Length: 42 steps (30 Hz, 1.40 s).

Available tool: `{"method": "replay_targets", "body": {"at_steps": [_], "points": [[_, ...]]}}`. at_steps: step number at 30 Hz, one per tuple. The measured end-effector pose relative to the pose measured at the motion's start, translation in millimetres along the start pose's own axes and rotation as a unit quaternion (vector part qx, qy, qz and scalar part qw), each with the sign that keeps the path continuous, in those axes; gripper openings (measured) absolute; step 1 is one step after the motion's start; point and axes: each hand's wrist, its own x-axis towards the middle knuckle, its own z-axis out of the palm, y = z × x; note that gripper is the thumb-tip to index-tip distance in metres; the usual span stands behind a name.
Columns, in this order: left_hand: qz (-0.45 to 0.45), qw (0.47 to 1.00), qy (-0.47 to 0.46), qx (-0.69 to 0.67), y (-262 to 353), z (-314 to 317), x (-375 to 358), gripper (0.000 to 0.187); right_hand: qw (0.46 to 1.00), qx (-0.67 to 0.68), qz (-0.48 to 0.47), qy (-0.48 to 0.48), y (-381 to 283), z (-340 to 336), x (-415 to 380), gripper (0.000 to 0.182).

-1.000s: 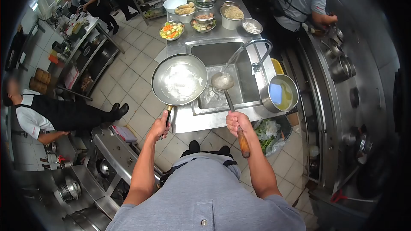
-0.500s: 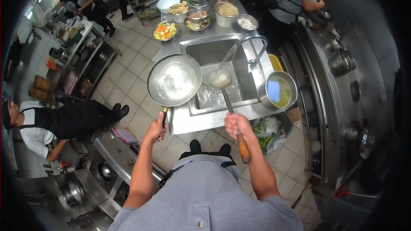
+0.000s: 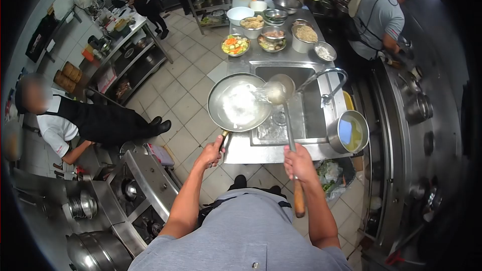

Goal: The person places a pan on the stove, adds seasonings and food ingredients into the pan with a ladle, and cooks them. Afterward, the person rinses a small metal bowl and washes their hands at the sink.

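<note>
My left hand is wrapped round the handle of a frying pan, held level at the left edge of the sink. Shallow clear liquid glints inside the pan. In my right hand is the shaft of a long ladle, its wooden end sticking out below my fist. The ladle's bowl is tipped toward the pan, and clear liquid spills from it over the pan's right rim. A curved faucet arches over the sink behind the ladle.
A metal pot with yellowish liquid and a blue item stands right of the sink. Bowls of cut vegetables and noodles sit behind it. A bin with greens is below. Co-workers stand left and right.
The ladle's bowl has gone from above the sink basin to the pan's rim and tilted, spilling liquid into the pan. My viewpoint has swung left, so the scene sits farther right.
</note>
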Motion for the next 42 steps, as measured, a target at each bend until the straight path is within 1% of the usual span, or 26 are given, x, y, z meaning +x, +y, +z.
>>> {"method": "replay_targets", "body": {"at_steps": [1,2,3,4,5,6,8,13,16,19,21,23,24,25,26,27,29,31,33,34,36,37,38,39,40,42], "points": [[-0.006,1.0,0.0,-0.003,2,4,-2,0.072,0.995,-0.086,-0.021,0.041,4,6,2,0.01],[-0.007,1.0,0.013,0.002,5,6,-5,0.072,0.984,-0.166,-0.007,0.065,14,3,10,0.015],[-0.007,1.0,0.002,0.006,5,6,-5,0.072,0.983,-0.165,-0.006,0.077,26,0,19,0.015],[-0.003,1.0,0.011,0.01,4,5,-4,0.072,0.931,-0.317,-0.149,0.108,37,-1,25,0.02],[-0.001,1.0,0.018,0.015,3,4,-2,0.072,0.834,-0.457,-0.279,0.133,46,-4,26,0.025],[0.004,1.0,0.022,0.02,2,4,0,0.071,0.833,-0.459,-0.271,0.146,44,-3,20,0.025],[-0.001,1.0,0.006,0.02,4,4,-3,0.07,0.832,-0.494,-0.211,0.141,35,-5,6,0.028],[-0.005,1.0,-0.008,0.006,6,0,1,0.069,0.824,-0.481,-0.224,0.198,72,-50,-20,0.03],[-0.005,1.0,0.001,0.005,9,2,-4,0.069,0.805,-0.523,-0.135,0.247,83,-78,-19,0.026],[0.006,1.0,0.002,0.011,6,1,0,0.069,0.822,-0.487,-0.128,0.264,84,-92,-11,0.023],[0.002,1.0,-0.002,0.01,5,1,1,0.069,0.828,-0.467,-0.14,0.276,89,-96,-2,0.024],[-0.003,1.0,-0.004,0.006,7,1,0,0.069,0.791,-0.421,-0.298,0.328,100,-103,12,0.025],[-0.005,1.0,-0.001,0.009,9,2,-1,0.069,0.79,-0.421,-0.301,0.327,99,-105,19,0.025],[-0.009,1.0,0.001,0.012,8,3,-3,0.069,0.87,-0.319,-0.194,0.322,97,-108,24,0.026],[-0.011,1.0,0.004,0.009,8,3,-4,0.069,0.925,-0.208,-0.078,0.308,98,-112,30,0.028],[-0.007,1.0,0.001,0.014,7,3,-5,0.069,0.926,-0.21,-0.074,0.305,105,-119,36,0.028],[0.002,1.0,-0.001,0.019,7,3,-3,0.069,0.957,-0.087,-0.051,0.273,116,-135,56,0.027],[-0.007,1.0,0.009,0.021,9,3,-1,0.07,0.953,-0.113,-0.047,0.276,124,-141,62,0.026],[-0.009,1.0,0.001,0.022,8,3,0,0.069,0.93,-0.199,-0.055,0.303,127,-145,62,0.027],[-0.01,1.0,-0.005,0.02,7,2,-1,0.069,0.931,-0.2,-0.055,0.299,126,-144,58,0.027],[-0.005,1.0,-0.001,0.016,10,4,-2,0.069,0.906,-0.279,-0.033,0.316,118,-143,53,0.027],[-0.004,1.0,-0.004,0.015,9,4,-3,0.068,0.908,-0.282,-0.037,0.307,124,-151,61,0.027],[-0.009,1.0,-0.013,0.01,5,2,2,0.069,0.84,-0.407,-0.126,0.336,139,-168,77,0.027],[-0.01,1.0,-0.007,0.003,6,2,0,0.069,0.749,-0.518,-0.211,0.355,148,-175,87,0.027],[0.002,1.0,-0.003,0.014,9,5,-1,0.069,0.788,-0.501,-0.111,0.339,131,-167,88,0.029],[0.015,1.0,-0.024,0.004,-5,1,4,0.071,0.79,-0.515,-0.098,0.317,111,-155,87,0.03]]}}
